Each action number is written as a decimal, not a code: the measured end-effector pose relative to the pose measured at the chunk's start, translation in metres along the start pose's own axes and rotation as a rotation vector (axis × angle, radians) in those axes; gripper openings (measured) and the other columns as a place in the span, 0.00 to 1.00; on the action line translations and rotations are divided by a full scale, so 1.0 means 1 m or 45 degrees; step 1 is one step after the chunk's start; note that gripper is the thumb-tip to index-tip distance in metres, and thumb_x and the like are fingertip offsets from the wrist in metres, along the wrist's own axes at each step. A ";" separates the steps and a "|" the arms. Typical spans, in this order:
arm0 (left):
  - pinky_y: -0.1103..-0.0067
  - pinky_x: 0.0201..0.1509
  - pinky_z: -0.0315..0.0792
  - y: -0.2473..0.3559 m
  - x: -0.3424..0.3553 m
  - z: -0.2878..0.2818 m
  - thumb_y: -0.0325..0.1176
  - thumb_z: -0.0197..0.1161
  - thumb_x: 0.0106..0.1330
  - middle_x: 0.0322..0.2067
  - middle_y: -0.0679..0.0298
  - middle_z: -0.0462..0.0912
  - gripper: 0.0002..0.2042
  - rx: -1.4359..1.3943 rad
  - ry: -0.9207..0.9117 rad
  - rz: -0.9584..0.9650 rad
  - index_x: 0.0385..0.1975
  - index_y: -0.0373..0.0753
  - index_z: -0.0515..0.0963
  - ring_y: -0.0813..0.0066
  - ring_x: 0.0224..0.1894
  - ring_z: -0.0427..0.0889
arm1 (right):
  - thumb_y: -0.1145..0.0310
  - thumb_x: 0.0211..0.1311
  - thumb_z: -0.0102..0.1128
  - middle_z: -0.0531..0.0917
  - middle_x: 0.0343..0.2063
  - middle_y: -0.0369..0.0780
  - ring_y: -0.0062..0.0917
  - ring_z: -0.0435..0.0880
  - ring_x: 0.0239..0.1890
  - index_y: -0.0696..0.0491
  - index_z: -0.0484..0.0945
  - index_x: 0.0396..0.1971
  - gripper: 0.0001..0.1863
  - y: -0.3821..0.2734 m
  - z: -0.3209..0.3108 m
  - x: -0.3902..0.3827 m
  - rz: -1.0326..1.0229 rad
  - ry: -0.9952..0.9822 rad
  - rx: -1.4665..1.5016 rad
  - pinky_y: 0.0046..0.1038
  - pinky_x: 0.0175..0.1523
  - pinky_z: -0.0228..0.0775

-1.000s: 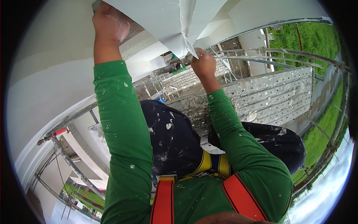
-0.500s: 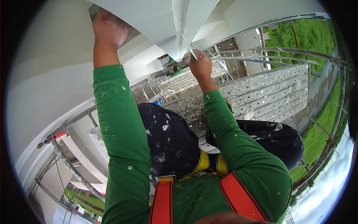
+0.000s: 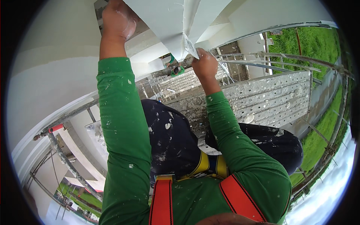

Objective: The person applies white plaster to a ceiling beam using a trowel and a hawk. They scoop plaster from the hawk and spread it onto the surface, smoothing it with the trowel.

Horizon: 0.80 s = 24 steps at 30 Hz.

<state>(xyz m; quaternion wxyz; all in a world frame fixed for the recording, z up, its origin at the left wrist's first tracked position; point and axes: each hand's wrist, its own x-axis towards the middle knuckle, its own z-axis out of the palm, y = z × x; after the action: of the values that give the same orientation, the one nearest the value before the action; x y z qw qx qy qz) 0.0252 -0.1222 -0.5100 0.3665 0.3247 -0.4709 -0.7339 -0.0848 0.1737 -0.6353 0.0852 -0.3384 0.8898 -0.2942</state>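
Note:
My left hand (image 3: 118, 20) is closed on a grey metal plate (image 3: 101, 15) held up at the top left, with white smears on the knuckles. My right hand (image 3: 204, 65), closed around a putty knife (image 3: 190, 48), is at the upper centre; the flat blade, coated with white compound, is at a white groove (image 3: 188, 18) along the pale panelled structure (image 3: 163, 18) overhead. Both sleeves are green and speckled white. My dark, paint-spotted legs (image 3: 168, 135) are bent below, with harness straps (image 3: 161, 202) across my body.
A spattered, perforated scaffold plank (image 3: 272, 97) lies beneath me, with metal tubes (image 3: 71, 168) at the left and railings (image 3: 300, 56) at the right. Farther down, a co-worker in green (image 3: 176, 71) is beside another plank (image 3: 187, 80). Grass (image 3: 307, 41) shows beyond the railings.
My left hand and plate have risen and shifted slightly right. Over the last half second my right hand has moved a little up and right, and the blade's broad face now shows more.

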 end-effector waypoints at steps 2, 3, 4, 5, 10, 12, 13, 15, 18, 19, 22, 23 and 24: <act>0.66 0.62 0.63 -0.002 0.009 -0.001 0.42 0.41 0.72 0.59 0.61 0.70 0.22 -0.014 -0.008 0.010 0.60 0.38 0.68 0.60 0.60 0.68 | 0.71 0.47 0.63 0.83 0.26 0.47 0.49 0.82 0.30 0.47 0.81 0.32 0.10 0.005 0.007 0.005 0.010 -0.002 0.028 0.47 0.35 0.75; 0.66 0.62 0.64 0.005 -0.001 0.020 0.41 0.41 0.72 0.59 0.61 0.70 0.21 -0.072 -0.002 -0.005 0.59 0.38 0.68 0.60 0.59 0.68 | 0.71 0.47 0.64 0.83 0.26 0.47 0.48 0.83 0.31 0.47 0.81 0.33 0.10 0.013 0.015 0.008 0.054 -0.067 -0.028 0.46 0.35 0.76; 0.67 0.62 0.64 0.013 -0.015 0.038 0.40 0.41 0.72 0.58 0.61 0.70 0.21 -0.126 0.014 -0.023 0.59 0.38 0.68 0.60 0.59 0.68 | 0.71 0.48 0.63 0.83 0.26 0.47 0.48 0.83 0.31 0.48 0.81 0.33 0.09 0.013 0.014 0.007 0.054 -0.064 -0.010 0.46 0.35 0.75; 0.67 0.62 0.64 0.024 -0.029 0.057 0.39 0.41 0.72 0.58 0.61 0.71 0.20 -0.086 -0.019 -0.002 0.59 0.38 0.68 0.61 0.59 0.68 | 0.71 0.49 0.63 0.83 0.26 0.47 0.48 0.83 0.31 0.48 0.81 0.33 0.09 0.009 0.012 0.007 0.052 -0.055 0.007 0.46 0.35 0.75; 0.67 0.63 0.63 0.006 -0.017 0.020 0.41 0.40 0.72 0.60 0.62 0.70 0.22 -0.056 0.137 -0.077 0.61 0.38 0.67 0.61 0.60 0.68 | 0.71 0.52 0.61 0.83 0.26 0.47 0.49 0.82 0.31 0.49 0.81 0.32 0.07 -0.013 -0.006 0.000 -0.020 0.079 0.205 0.44 0.35 0.75; 0.67 0.63 0.62 0.018 -0.012 0.035 0.43 0.40 0.72 0.60 0.62 0.69 0.23 -0.099 0.159 -0.106 0.61 0.39 0.67 0.60 0.60 0.67 | 0.72 0.52 0.61 0.82 0.25 0.47 0.49 0.82 0.31 0.49 0.81 0.32 0.06 -0.005 -0.003 0.008 0.045 0.058 0.142 0.43 0.35 0.75; 0.67 0.63 0.62 0.019 -0.018 0.041 0.43 0.40 0.72 0.60 0.62 0.69 0.23 -0.115 0.141 -0.117 0.62 0.39 0.67 0.60 0.60 0.67 | 0.69 0.50 0.63 0.84 0.26 0.46 0.48 0.83 0.31 0.49 0.80 0.30 0.05 -0.002 -0.002 0.011 0.095 0.094 0.176 0.44 0.36 0.76; 0.66 0.64 0.61 0.026 -0.027 0.055 0.43 0.40 0.72 0.60 0.62 0.69 0.23 -0.136 0.113 -0.124 0.62 0.40 0.67 0.60 0.60 0.67 | 0.68 0.52 0.63 0.84 0.26 0.47 0.48 0.83 0.31 0.49 0.81 0.31 0.06 0.005 0.006 0.012 0.058 0.067 0.086 0.45 0.37 0.75; 0.66 0.64 0.61 0.027 -0.032 0.059 0.44 0.40 0.72 0.61 0.61 0.68 0.23 -0.140 0.102 -0.120 0.62 0.40 0.67 0.60 0.61 0.66 | 0.66 0.54 0.63 0.84 0.26 0.47 0.49 0.83 0.32 0.48 0.82 0.32 0.07 0.007 0.009 0.009 0.122 0.001 0.044 0.47 0.38 0.75; 0.66 0.64 0.61 0.026 -0.033 0.059 0.45 0.40 0.72 0.62 0.61 0.68 0.24 -0.130 0.089 -0.133 0.62 0.40 0.67 0.60 0.62 0.66 | 0.66 0.54 0.63 0.83 0.25 0.47 0.49 0.83 0.32 0.49 0.82 0.32 0.06 0.009 0.013 0.006 0.149 -0.012 0.065 0.46 0.38 0.75; 0.65 0.65 0.60 0.027 -0.030 0.057 0.45 0.41 0.72 0.62 0.61 0.68 0.24 -0.150 0.081 -0.135 0.61 0.40 0.67 0.59 0.63 0.65 | 0.65 0.58 0.62 0.83 0.24 0.49 0.49 0.84 0.32 0.53 0.82 0.32 0.08 -0.004 0.010 0.006 0.201 0.025 0.302 0.44 0.38 0.75; 0.64 0.66 0.60 0.025 -0.031 0.058 0.45 0.41 0.72 0.62 0.61 0.68 0.24 -0.171 0.079 -0.142 0.61 0.40 0.68 0.59 0.63 0.65 | 0.65 0.59 0.62 0.84 0.24 0.49 0.49 0.84 0.32 0.54 0.82 0.33 0.09 -0.006 0.007 0.005 0.223 0.049 0.400 0.43 0.38 0.75; 0.64 0.66 0.60 0.025 -0.031 0.057 0.45 0.41 0.72 0.62 0.61 0.69 0.24 -0.182 0.054 -0.151 0.61 0.39 0.68 0.59 0.63 0.66 | 0.64 0.60 0.62 0.84 0.24 0.50 0.49 0.84 0.32 0.56 0.82 0.33 0.10 -0.008 0.009 0.004 0.201 0.082 0.523 0.42 0.38 0.75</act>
<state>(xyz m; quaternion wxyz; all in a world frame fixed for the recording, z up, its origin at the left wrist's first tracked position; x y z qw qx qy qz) 0.0003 -0.0771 -0.4626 0.3546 0.3405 -0.3893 -0.7790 -0.0806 0.1618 -0.6380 0.1468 -0.2335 0.8371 -0.4724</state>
